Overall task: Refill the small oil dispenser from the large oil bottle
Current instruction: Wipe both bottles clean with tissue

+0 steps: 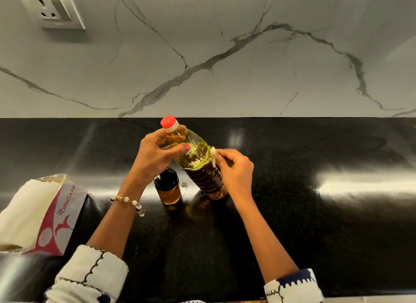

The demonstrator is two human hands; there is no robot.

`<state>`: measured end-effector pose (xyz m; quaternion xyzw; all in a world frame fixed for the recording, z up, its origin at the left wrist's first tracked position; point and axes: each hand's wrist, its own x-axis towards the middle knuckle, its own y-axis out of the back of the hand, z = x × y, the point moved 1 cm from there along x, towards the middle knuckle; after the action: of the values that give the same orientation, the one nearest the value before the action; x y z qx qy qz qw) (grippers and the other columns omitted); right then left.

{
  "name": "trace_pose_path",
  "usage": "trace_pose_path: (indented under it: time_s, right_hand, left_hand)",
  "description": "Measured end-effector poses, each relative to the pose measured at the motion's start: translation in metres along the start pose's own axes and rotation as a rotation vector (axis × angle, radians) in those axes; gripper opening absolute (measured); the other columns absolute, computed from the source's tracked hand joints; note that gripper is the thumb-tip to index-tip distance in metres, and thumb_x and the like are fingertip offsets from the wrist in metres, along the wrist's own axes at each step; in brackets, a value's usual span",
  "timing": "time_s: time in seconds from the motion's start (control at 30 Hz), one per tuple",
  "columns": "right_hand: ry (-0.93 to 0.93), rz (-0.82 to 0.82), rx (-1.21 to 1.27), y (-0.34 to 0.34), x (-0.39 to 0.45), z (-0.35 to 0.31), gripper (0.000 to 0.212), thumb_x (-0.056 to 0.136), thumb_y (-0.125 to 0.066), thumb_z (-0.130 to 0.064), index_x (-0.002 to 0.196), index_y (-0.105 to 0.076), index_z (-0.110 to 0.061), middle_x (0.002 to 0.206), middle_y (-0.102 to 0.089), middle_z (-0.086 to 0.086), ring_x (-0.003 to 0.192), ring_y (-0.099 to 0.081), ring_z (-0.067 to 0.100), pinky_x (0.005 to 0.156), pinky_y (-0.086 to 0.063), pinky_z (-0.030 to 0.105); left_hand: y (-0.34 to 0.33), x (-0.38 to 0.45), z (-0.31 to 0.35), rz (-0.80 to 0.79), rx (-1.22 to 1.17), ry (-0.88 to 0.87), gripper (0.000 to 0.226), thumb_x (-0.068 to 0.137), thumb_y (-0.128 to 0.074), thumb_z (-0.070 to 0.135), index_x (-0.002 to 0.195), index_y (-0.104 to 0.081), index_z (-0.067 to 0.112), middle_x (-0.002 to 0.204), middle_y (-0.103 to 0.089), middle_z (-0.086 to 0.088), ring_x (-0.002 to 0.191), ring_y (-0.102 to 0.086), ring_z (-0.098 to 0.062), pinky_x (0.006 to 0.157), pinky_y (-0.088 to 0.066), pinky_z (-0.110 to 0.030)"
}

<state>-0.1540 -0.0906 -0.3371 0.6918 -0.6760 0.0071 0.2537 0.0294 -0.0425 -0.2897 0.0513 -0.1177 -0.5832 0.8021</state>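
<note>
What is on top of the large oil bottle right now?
A red cap sits on the large oil bottle, so it is not yet opened. The left hand grips the neck just below, covering part of it.

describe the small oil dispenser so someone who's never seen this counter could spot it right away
Look at the black countertop under the marble wall, near its middle where the two hands meet. The small oil dispenser stands just below the left hand, beside the large oil bottle. Unlike that tall red-capped bottle, it is short, with a dark top and amber oil below.
</note>
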Motion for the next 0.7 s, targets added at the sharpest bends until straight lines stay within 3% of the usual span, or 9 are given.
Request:
trace_pose_path:
  time_s: [0.1, 0.2, 0.33, 0.4, 0.57, 0.63, 0.7]
  right_hand:
    - [-0.105, -0.003, -0.006, 0.003, -0.014, 0.006, 0.015, 0.084, -0.072, -0.011, 0.099, -0.075, -0.011, 0.09, -0.073, -0.001, 0.084, -0.069, 0.006, 0.077, -0.057, 0.024]
    - [0.027, 0.024, 0.003, -0.001, -0.017, -0.016, 0.022, 0.084, -0.07, -0.008, 0.105, -0.073, -0.012, 0.096, -0.072, -0.002, 0.089, -0.066, 0.003, 0.081, -0.054, 0.018]
    - [0.165, 0.041, 0.016, -0.007, -0.001, -0.031, 0.019, 0.084, -0.068, -0.004, 0.102, -0.074, -0.01, 0.096, -0.072, 0.001, 0.09, -0.066, 0.005, 0.081, -0.053, 0.017]
    - [0.116, 0.032, 0.0, -0.006, 0.004, -0.016, 0.016, 0.084, -0.068, -0.003, 0.096, -0.076, -0.011, 0.092, -0.073, 0.0, 0.086, -0.067, 0.005, 0.078, -0.055, 0.021]
    - [-0.252, -0.01, -0.088, 0.003, -0.016, 0.03, 0.019, 0.086, -0.064, -0.008, 0.1, -0.076, -0.014, 0.092, -0.074, -0.002, 0.087, -0.068, 0.005, 0.083, -0.056, 0.028]
    - [-0.218, 0.007, -0.084, 0.0, -0.026, 0.023, 0.019, 0.086, -0.064, -0.007, 0.102, -0.074, -0.01, 0.096, -0.073, 0.002, 0.089, -0.068, 0.01, 0.084, -0.056, 0.028]
    - [-0.069, 0.016, -0.098, -0.01, -0.031, 0.002, 0.019, 0.087, -0.065, -0.008, 0.105, -0.072, -0.006, 0.1, -0.068, 0.005, 0.089, -0.064, 0.011, 0.081, -0.052, 0.019]
  left_hand:
    - [0.003, -0.004, 0.0, -0.039, -0.065, 0.027, 0.042, 0.084, -0.068, 0.002, 0.122, -0.06, 0.019, 0.109, -0.068, 0.005, 0.104, -0.066, -0.01, 0.083, -0.057, -0.027]
    - [-0.001, -0.004, 0.004, -0.031, -0.093, 0.033, 0.048, 0.086, -0.066, 0.003, 0.131, -0.053, 0.017, 0.113, -0.066, 0.002, 0.106, -0.065, -0.01, 0.082, -0.056, -0.025]
    - [-0.017, -0.001, 0.004, 0.107, -0.05, 0.076, 0.042, 0.083, -0.073, 0.027, 0.12, -0.057, 0.019, 0.107, -0.069, 0.004, 0.1, -0.067, -0.01, 0.084, -0.055, -0.027]
    - [-0.021, 0.002, 0.003, 0.183, 0.001, 0.1, 0.045, 0.08, -0.074, 0.035, 0.12, -0.058, 0.02, 0.106, -0.068, 0.008, 0.099, -0.065, -0.006, 0.082, -0.053, -0.023]
    - [-0.02, 0.004, -0.002, 0.276, 0.081, 0.149, 0.036, 0.079, -0.074, 0.044, 0.108, -0.059, 0.03, 0.103, -0.067, 0.008, 0.097, -0.064, -0.008, 0.082, -0.053, -0.025]
    - [-0.022, 0.004, -0.001, 0.31, 0.118, 0.153, 0.035, 0.08, -0.073, 0.044, 0.108, -0.057, 0.029, 0.101, -0.065, 0.009, 0.094, -0.062, -0.005, 0.076, -0.05, -0.019]
    - [-0.027, 0.004, 0.003, 0.34, 0.147, 0.15, 0.036, 0.081, -0.073, 0.043, 0.108, -0.056, 0.027, 0.094, -0.061, 0.014, 0.085, -0.06, 0.001, 0.069, -0.048, -0.013]
